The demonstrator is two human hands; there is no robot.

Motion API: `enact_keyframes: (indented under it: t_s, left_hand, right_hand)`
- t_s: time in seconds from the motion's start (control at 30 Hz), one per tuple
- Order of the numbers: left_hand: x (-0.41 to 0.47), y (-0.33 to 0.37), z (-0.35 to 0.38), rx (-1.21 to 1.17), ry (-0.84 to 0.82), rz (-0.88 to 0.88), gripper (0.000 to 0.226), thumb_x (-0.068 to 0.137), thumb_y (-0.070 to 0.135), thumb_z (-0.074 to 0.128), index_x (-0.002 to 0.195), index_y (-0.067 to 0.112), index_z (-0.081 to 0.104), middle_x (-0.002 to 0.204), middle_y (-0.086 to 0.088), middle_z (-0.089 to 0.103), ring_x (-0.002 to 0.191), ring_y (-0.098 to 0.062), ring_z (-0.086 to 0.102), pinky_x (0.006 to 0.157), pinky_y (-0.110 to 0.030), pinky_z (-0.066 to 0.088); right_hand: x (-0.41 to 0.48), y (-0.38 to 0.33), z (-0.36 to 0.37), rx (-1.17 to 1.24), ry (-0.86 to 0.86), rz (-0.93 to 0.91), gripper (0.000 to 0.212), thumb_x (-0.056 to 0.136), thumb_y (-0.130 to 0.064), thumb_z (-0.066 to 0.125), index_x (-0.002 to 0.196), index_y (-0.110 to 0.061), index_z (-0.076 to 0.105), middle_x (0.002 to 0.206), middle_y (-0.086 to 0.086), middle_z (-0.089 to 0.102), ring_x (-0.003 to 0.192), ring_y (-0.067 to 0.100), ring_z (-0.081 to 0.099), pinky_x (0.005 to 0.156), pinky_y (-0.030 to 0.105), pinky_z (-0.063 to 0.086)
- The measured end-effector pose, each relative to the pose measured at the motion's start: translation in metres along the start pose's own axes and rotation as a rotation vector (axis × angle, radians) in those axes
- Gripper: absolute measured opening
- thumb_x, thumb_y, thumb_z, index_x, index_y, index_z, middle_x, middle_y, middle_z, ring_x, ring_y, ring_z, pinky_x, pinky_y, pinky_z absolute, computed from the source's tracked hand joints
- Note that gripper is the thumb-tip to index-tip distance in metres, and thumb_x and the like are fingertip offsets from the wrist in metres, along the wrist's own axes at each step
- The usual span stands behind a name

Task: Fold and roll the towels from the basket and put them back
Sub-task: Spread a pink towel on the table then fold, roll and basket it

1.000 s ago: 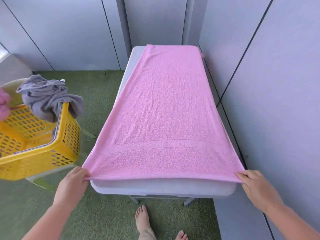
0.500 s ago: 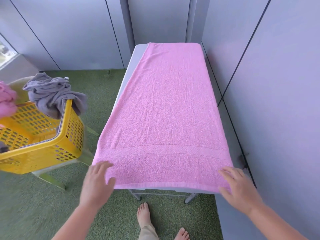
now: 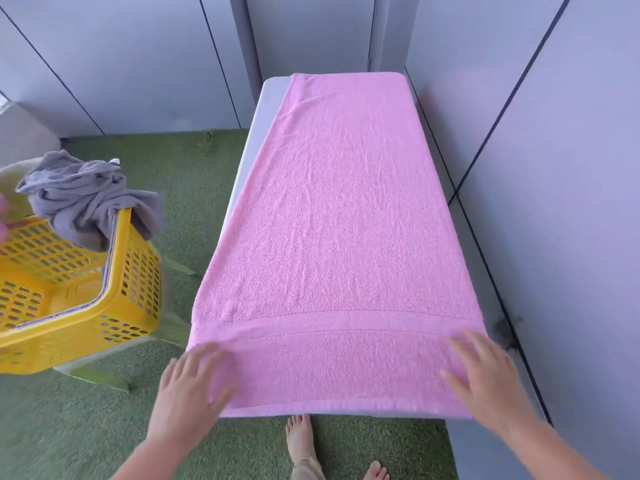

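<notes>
A long pink towel (image 3: 339,220) lies spread flat along the narrow grey table (image 3: 258,133), covering nearly all of it. My left hand (image 3: 192,389) rests with spread, straight fingers on the towel's near left corner. My right hand (image 3: 485,382) lies the same way, flat on the near right corner. Both hands are motion-blurred. To the left stands a yellow perforated basket (image 3: 131,282), tilted, with a crumpled grey towel (image 3: 86,199) draped over its rim. A sliver of pink cloth (image 3: 2,216) shows at the frame's left edge.
Grey wall panels close in the table on the right and at the far end. Green artificial turf (image 3: 173,188) covers the floor between basket and table. My bare feet (image 3: 301,441) stand at the table's near end. The basket sits on a pale stand (image 3: 93,372).
My hands let go of the towel's near corners, which they had pinched and pulled taut, and now lie flat on the near end. The towel's edge has settled onto the table.
</notes>
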State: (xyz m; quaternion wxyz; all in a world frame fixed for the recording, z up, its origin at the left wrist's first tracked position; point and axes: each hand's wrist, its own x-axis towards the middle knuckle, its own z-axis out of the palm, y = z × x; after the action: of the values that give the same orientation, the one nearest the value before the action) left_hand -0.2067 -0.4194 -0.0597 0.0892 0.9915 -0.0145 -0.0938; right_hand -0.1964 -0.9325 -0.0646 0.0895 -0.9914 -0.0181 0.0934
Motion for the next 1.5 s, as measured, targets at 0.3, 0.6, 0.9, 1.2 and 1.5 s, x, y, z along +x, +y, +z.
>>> enact_keyframes:
  t_s: [0.3, 0.6, 0.9, 1.2, 1.5]
  left_hand:
    - [0.172, 0.1, -0.008, -0.003, -0.076, 0.293, 0.058, 0.099, 0.051, 0.038, 0.154, 0.038, 0.023, 0.166, 0.013, 0.011, 0.153, -0.012, -0.001, 0.124, -0.035, -0.001]
    - [0.178, -0.059, -0.022, -0.002, 0.029, 0.174, 0.058, 0.095, 0.059, 0.037, 0.148, 0.038, 0.039, 0.161, 0.012, 0.028, 0.15, -0.018, 0.021, 0.118, -0.046, 0.026]
    - [0.28, -0.018, -0.069, -0.224, -0.012, -0.348, 0.027, 0.09, 0.042, 0.063, 0.103, 0.019, 0.058, 0.094, 0.0, 0.063, 0.079, -0.021, 0.06, 0.061, -0.036, 0.046]
    - [0.263, 0.02, -0.077, -0.71, 0.024, -0.434, 0.037, 0.1, 0.038, 0.046, 0.076, 0.023, 0.07, 0.054, 0.009, 0.058, 0.053, -0.009, 0.05, 0.053, -0.031, 0.037]
    - [0.238, 0.027, -0.045, -0.622, 0.106, -0.552, 0.016, 0.088, 0.039, 0.062, 0.104, 0.036, 0.061, 0.081, 0.011, 0.064, 0.074, -0.01, 0.061, 0.063, -0.031, 0.046]
  right_hand:
    - [0.146, -0.152, 0.002, 0.005, -0.068, -0.155, 0.069, 0.093, -0.047, 0.047, 0.154, -0.025, 0.024, 0.164, 0.003, 0.008, 0.151, 0.022, 0.006, 0.12, 0.042, 0.017]
    - [0.1, -0.021, -0.01, -0.055, 0.02, 0.129, 0.062, 0.089, -0.06, 0.038, 0.145, -0.035, 0.039, 0.16, -0.005, 0.025, 0.148, 0.016, 0.019, 0.115, 0.042, 0.028]
    - [0.207, -0.108, -0.022, 0.084, 0.049, -0.077, 0.042, 0.085, -0.044, 0.051, 0.119, -0.023, 0.065, 0.132, -0.003, 0.054, 0.125, 0.019, 0.045, 0.1, 0.041, 0.043]
    - [0.335, -0.292, -0.065, 0.31, -0.025, -0.648, 0.03, 0.092, -0.034, 0.041, 0.097, -0.021, 0.067, 0.101, -0.008, 0.062, 0.097, 0.016, 0.056, 0.079, 0.035, 0.05]
    - [0.398, -0.38, -0.044, -0.318, -0.35, -0.952, 0.038, 0.094, -0.013, 0.048, 0.128, -0.029, 0.059, 0.132, -0.005, 0.054, 0.109, 0.026, 0.06, 0.082, 0.034, 0.047]
